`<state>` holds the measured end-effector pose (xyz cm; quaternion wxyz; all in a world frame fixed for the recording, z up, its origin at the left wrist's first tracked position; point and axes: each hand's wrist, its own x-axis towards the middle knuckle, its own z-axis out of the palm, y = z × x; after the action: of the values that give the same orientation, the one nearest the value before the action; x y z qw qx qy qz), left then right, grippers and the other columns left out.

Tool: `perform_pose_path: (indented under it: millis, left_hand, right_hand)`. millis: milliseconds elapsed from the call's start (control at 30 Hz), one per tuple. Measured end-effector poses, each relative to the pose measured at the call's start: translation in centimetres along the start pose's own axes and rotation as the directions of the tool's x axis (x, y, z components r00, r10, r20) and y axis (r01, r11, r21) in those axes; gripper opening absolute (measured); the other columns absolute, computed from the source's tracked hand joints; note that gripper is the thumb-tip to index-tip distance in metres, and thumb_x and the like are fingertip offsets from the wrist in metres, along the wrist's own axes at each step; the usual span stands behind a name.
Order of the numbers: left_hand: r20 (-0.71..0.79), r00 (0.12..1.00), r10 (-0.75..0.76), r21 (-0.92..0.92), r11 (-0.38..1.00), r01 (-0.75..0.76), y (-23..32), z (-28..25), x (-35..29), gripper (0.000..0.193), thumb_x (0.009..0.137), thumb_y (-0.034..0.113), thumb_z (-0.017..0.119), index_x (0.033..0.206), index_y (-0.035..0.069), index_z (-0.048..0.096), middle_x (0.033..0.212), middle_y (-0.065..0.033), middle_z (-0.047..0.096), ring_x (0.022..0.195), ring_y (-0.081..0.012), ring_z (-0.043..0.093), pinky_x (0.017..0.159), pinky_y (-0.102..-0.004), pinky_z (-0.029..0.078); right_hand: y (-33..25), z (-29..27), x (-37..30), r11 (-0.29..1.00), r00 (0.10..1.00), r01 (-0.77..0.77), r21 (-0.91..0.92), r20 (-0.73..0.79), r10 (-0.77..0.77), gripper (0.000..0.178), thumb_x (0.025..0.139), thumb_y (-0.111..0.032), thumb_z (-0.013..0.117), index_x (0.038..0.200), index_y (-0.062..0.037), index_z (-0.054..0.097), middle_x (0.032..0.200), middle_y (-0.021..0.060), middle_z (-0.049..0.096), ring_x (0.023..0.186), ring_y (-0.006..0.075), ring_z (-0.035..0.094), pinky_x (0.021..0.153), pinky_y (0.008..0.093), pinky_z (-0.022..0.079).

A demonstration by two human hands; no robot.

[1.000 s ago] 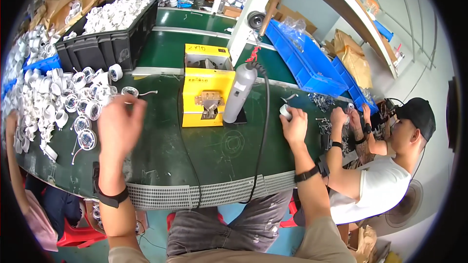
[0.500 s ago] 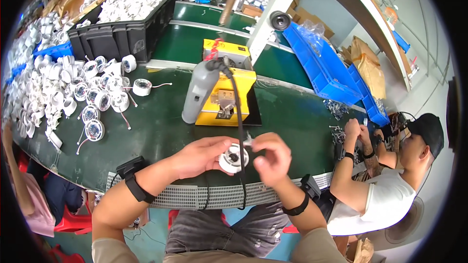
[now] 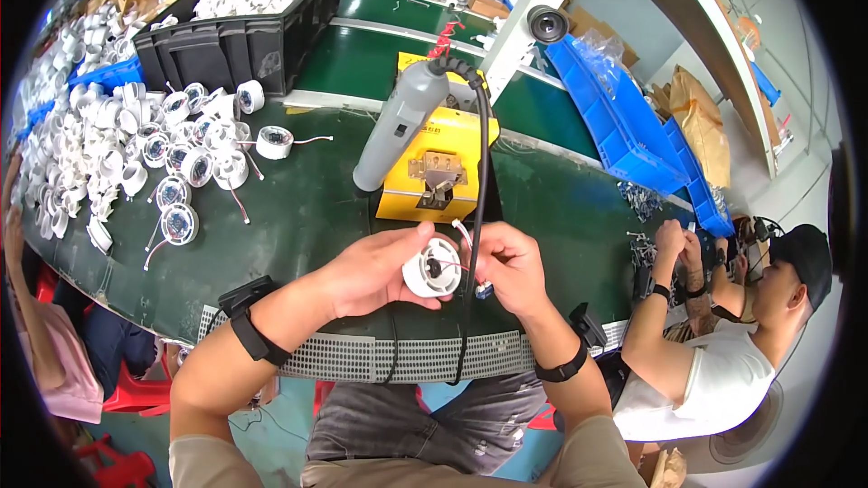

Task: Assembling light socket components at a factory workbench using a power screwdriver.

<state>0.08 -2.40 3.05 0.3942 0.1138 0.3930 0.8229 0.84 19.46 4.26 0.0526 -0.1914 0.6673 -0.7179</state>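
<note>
My left hand (image 3: 381, 273) is closed on a white round plastic housing (image 3: 422, 282), its open side facing up and right with a dark part inside. Thin red and white wires run from the housing to my right hand (image 3: 508, 273). That hand pinches the wires, and a white plug (image 3: 458, 225) sticks up above its fingers. A small blue part (image 3: 484, 290) shows under the fingertips; whether they grip it is hard to see. A grey electric screwdriver (image 3: 403, 126) hangs just beyond my hands, and its black cable (image 3: 482, 154) crosses in front of my right fingers.
Behind the screwdriver stands a yellow screw feeder (image 3: 411, 205). Many white housings (image 3: 108, 163), several with wires, cover the table's left. A black crate (image 3: 217, 59) of white parts sits behind them. Blue bins (image 3: 615, 117) and screws (image 3: 640, 201) lie right, near a seated co-worker (image 3: 714, 352).
The view has shifted slightly, so the bench appears moved to the right. My right fingers have moved down and closer together; the plug, red wire and blue part now show.
</note>
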Motion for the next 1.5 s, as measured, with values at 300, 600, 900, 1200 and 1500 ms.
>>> perform_pose_path:
  millis: [300,600,900,1200,1500]
  left_hand:
    - [-0.132,0.991,0.006,0.004,1.000,-0.006,-0.6,-0.2,0.6,0.050,0.101,0.047,0.038,0.118,0.003,0.056,0.094,-0.0058,0.064,0.081,-0.0142,0.064,0.065,-0.0258,0.053]
    - [-0.139,0.984,0.112,-0.109,0.986,-0.128,-1.4,0.7,0.9,0.038,0.103,0.033,0.039,0.130,0.007,0.050,0.113,-0.0055,0.059,0.100,-0.0147,0.061,0.087,-0.0346,0.056]
    - [-0.247,0.963,0.110,-0.162,0.975,-0.153,-0.2,1.2,0.6,0.035,0.104,0.029,0.038,0.127,0.007,0.052,0.105,-0.0062,0.060,0.100,-0.0157,0.061,0.090,-0.0405,0.056]
    - [-0.272,0.938,0.215,-0.142,0.955,-0.260,-0.6,1.0,0.5,0.035,0.102,0.024,0.046,0.130,0.004,0.049,0.114,-0.0065,0.058,0.103,-0.0151,0.060,0.092,-0.0372,0.054]
    - [-0.042,0.910,0.413,-0.256,0.876,-0.409,-0.4,0.9,0.5,0.056,0.093,0.009,0.059,0.143,0.006,0.034,0.133,-0.0069,0.048,0.117,-0.0164,0.053,0.102,-0.0323,0.043]
  right_hand:
    - [-0.6,0.7,0.2,0.787,0.980,0.198,-0.584,0.129,-0.151,0.009,0.077,-0.005,0.075,0.082,-0.0019,0.067,0.073,0.0046,0.059,0.065,0.0146,0.055,0.059,0.0280,0.042]
    - [-0.7,2.4,-0.5,0.605,0.906,0.268,-0.750,-0.018,-0.423,0.018,0.073,-0.002,0.077,0.088,-0.0059,0.068,0.100,0.0107,0.056,0.072,0.0164,0.061,0.059,0.0268,0.051]
    - [0.1,-0.4,-0.2,0.156,0.785,0.421,-0.893,0.273,-0.556,0.023,0.071,0.003,0.073,0.091,-0.0031,0.065,0.104,0.0104,0.056,0.079,0.0227,0.063,0.066,0.0321,0.054]
    - [-1.0,-0.1,0.5,0.188,0.731,0.483,-0.855,0.276,-0.624,0.021,0.078,-0.001,0.071,0.098,0.0003,0.066,0.091,0.0092,0.061,0.074,0.0196,0.061,0.066,0.0295,0.052]
    - [-1.3,3.3,0.6,0.995,0.982,-0.012,0.096,-0.186,0.029,0.012,0.089,-0.002,0.064,0.100,0.0018,0.064,0.082,0.0069,0.067,0.067,0.0117,0.064,0.058,0.0249,0.054]
